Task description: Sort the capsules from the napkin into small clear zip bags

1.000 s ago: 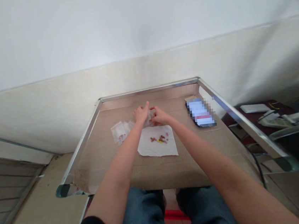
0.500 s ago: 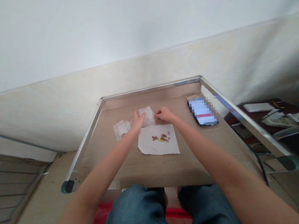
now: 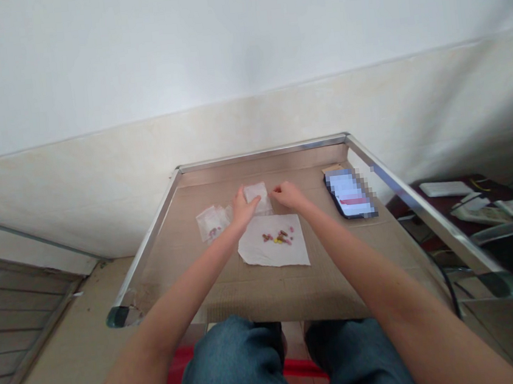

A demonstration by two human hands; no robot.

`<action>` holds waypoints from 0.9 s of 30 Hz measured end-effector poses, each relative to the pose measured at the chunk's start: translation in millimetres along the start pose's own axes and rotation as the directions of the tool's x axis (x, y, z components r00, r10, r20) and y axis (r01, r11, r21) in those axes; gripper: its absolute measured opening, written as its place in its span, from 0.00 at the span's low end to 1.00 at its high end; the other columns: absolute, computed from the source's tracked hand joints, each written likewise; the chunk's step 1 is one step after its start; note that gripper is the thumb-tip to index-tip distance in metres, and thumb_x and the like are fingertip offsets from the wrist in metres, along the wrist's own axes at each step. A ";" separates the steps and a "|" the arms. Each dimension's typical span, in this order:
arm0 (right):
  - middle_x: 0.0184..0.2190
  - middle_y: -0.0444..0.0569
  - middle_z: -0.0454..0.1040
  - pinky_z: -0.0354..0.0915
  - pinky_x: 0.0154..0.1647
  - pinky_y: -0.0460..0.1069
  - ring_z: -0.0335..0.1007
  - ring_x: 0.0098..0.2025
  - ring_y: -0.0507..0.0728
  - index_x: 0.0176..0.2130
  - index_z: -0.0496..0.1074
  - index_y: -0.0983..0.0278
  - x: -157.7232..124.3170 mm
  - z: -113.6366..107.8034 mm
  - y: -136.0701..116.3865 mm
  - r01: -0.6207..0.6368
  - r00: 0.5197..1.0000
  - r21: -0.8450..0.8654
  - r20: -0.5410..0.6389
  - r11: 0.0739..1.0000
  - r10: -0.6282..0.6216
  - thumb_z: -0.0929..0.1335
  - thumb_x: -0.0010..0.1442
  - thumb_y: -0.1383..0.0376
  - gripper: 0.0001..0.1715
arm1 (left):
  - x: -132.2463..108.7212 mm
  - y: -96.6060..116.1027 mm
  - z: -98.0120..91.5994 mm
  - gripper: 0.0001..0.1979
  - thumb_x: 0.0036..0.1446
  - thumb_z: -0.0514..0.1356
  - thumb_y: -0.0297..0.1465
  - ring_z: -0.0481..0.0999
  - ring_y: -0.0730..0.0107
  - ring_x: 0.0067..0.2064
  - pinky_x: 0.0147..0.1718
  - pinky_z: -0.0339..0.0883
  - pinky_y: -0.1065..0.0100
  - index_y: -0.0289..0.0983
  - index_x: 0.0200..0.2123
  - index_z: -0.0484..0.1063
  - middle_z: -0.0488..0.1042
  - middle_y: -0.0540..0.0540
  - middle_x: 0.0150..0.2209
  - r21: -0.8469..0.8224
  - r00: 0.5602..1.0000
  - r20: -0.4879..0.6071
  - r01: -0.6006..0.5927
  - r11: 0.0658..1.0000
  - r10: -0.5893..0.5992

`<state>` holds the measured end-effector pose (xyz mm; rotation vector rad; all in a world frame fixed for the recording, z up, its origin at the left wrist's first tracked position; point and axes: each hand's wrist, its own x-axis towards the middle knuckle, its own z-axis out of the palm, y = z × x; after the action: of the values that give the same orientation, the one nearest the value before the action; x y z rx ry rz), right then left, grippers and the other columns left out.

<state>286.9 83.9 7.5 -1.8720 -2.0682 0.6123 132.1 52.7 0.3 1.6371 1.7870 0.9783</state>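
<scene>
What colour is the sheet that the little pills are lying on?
White; the sheet shows best in the head view.

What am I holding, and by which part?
A small clear bag lying flat: left hand touches its left edge, right hand at its right edge.

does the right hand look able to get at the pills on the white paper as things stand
Probably yes: the right hand rests just beyond the white paper, the pills lie uncovered, and nothing stands between them.
</scene>
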 end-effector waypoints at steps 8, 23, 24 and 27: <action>0.51 0.57 0.65 0.50 0.52 0.52 0.56 0.54 0.58 0.52 0.64 0.66 20.5 -6.0 -27.2 0.331 0.935 -0.262 -0.041 0.907 -0.353 0.56 0.61 0.61 0.23 | -11.4 -7.0 -18.1 0.47 0.40 0.63 0.40 0.49 0.50 0.60 0.54 0.47 0.51 0.40 0.60 0.43 0.47 0.37 0.60 0.454 0.876 0.267 -0.481 0.750 0.401; 0.45 0.54 0.72 0.56 0.47 0.47 0.65 0.47 0.58 0.44 0.72 0.64 39.6 5.1 -28.3 0.375 0.927 -0.251 0.119 0.893 -0.356 0.61 0.58 0.63 0.17 | -6.8 -2.3 -32.6 0.31 0.48 0.59 0.40 0.57 0.54 0.54 0.50 0.50 0.57 0.42 0.54 0.54 0.57 0.40 0.55 0.439 0.722 0.389 -0.691 0.573 0.573; 0.45 0.54 0.72 0.56 0.47 0.47 0.65 0.47 0.58 0.44 0.72 0.64 39.9 5.2 -27.6 0.373 0.928 -0.242 0.113 0.896 -0.355 0.61 0.58 0.62 0.18 | -6.8 -2.3 -31.9 0.29 0.48 0.59 0.40 0.58 0.54 0.53 0.50 0.50 0.57 0.41 0.53 0.55 0.57 0.40 0.55 0.453 0.723 0.385 -0.690 0.565 0.574; 0.44 0.54 0.72 0.57 0.45 0.47 0.66 0.46 0.57 0.43 0.72 0.63 40.0 5.1 -25.8 0.354 0.935 -0.214 0.098 0.910 -0.341 0.60 0.59 0.58 0.19 | -5.6 -4.1 -29.0 0.25 0.49 0.58 0.40 0.59 0.54 0.52 0.48 0.52 0.57 0.40 0.50 0.58 0.58 0.40 0.54 0.508 0.740 0.380 -0.668 0.544 0.554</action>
<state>257.3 121.2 12.8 -1.5436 -2.5234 0.3550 107.7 42.5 14.0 2.8189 1.4815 0.4490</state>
